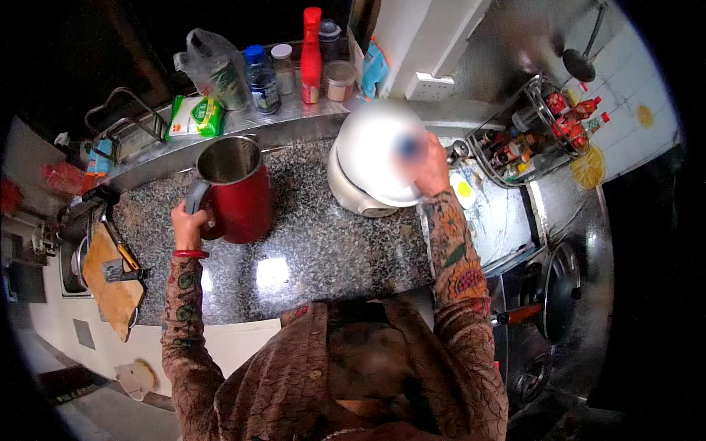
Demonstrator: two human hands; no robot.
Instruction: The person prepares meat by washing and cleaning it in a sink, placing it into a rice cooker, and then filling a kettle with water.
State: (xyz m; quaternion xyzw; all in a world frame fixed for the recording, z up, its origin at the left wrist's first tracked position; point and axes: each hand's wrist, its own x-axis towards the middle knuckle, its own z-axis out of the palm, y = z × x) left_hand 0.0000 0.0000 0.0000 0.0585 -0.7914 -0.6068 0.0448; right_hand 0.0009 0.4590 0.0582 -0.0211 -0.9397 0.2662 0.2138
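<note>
My left hand [190, 226] is wrapped around the grey handle of a red electric kettle [246, 202]. The kettle's top is uncovered and its metal inside shows. On the right, my right hand [432, 170] grips a round white lid [375, 140] with a dark blue knob, which looks blurred. This lid sits tilted over a cream-coloured electric pot [350, 192], covering its mouth, so what the pot holds is hidden. Whether the lid's far side touches the pot, I cannot tell.
Along the back ledge stand a red bottle [312, 62], a blue-capped jar [262, 84] and a green-and-white packet [194, 117]. A spatula [121, 270] lies on a wooden board [110, 294] at left. A seasoning rack [526, 136] and a lidded pan [560, 290] are at right.
</note>
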